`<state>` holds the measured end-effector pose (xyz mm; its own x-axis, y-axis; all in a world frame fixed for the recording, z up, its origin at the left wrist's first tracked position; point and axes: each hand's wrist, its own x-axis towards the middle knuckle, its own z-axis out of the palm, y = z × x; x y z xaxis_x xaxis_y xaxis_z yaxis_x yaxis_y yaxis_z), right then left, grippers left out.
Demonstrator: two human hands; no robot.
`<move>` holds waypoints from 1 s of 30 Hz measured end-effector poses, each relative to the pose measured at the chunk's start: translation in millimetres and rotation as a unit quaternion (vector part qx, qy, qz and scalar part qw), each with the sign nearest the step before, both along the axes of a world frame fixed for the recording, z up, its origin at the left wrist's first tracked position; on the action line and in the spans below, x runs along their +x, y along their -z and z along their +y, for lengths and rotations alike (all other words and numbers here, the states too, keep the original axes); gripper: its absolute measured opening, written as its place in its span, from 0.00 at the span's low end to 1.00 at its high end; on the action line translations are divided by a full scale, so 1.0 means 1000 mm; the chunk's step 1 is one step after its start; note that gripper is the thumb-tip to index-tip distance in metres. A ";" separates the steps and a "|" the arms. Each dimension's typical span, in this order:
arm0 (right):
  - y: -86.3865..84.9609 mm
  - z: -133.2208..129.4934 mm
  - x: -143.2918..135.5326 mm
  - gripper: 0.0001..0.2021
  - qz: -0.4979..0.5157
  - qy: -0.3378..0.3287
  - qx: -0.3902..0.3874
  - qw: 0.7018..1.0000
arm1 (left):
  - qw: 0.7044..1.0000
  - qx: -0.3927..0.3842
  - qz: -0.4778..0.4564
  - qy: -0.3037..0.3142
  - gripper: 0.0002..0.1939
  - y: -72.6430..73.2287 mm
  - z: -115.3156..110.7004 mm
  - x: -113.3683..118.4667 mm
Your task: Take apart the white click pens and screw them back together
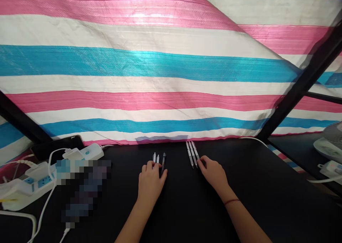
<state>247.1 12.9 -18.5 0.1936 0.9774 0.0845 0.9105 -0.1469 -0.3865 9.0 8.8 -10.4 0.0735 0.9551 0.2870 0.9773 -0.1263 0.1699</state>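
Three white pens [192, 154] lie side by side on the black table [184, 207], slightly slanted. My right hand [212, 172] rests at their right side, its fingertips touching the lower end of the rightmost pen. To the left, my left hand [151, 180] lies over two white pens [156, 158] and a dark pen [164, 162], whose upper ends stick out past the fingers. Its fingers are partly spread and bent down onto these pens; their lower parts are hidden under the hand.
A white power strip [44, 182] with plugs and cables runs along the left side, beside a blurred-out object [88, 189]. A dark phone-like item [57, 147] is behind it. Striped sheeting [165, 65] hangs behind the table; part of a fan [331, 140] shows at right.
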 end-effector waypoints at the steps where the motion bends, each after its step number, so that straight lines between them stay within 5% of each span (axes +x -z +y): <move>1: 0.000 0.000 0.000 0.14 0.001 -0.001 0.002 1.000 | 1.000 0.002 0.003 -0.001 0.12 0.000 0.000 0.000; 10: -0.003 0.001 0.001 0.13 0.100 -0.022 0.087 0.991 | 0.999 0.053 -0.006 0.011 0.12 -0.004 0.000 0.003; 17: -0.009 -0.008 -0.024 0.18 0.437 -0.170 0.062 0.881 | 0.978 -0.002 -0.086 0.190 0.14 -0.016 -0.011 0.017; 25: -0.012 -0.004 -0.016 0.20 0.461 -0.112 0.079 0.877 | 0.953 -0.086 -0.180 0.228 0.14 -0.011 -0.009 0.015; 30: -0.013 -0.004 -0.010 0.19 0.481 -0.139 0.044 0.865 | 0.956 -0.071 -0.188 0.214 0.15 -0.009 -0.006 0.012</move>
